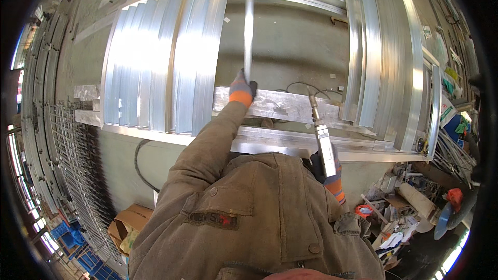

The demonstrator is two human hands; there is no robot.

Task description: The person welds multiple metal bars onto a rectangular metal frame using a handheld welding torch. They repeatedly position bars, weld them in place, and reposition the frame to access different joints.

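My left hand (242,90), in a grey and orange work glove, is closed round the near end of a long, thin metal strip (249,31). That strip runs away from me over the gap in an aluminium frame (290,147). In my right hand (332,173), gloved likewise, is a straight silver power screwdriver (323,145), its slim bit pointing forward over the frame's near rail. Slanted aluminium slats (197,62) fill the frame's left side, and more slats (365,51) stand on the right. The fingers of my right hand are partly hidden behind the tool.
Under the frame lies a scuffed metal beam (280,104), with a black cable (137,160) on the floor nearby. A cardboard box (136,217) and a rack of metal rods (78,150) stand at the left. Scrap and a red bag (455,197) are piled at the lower right.
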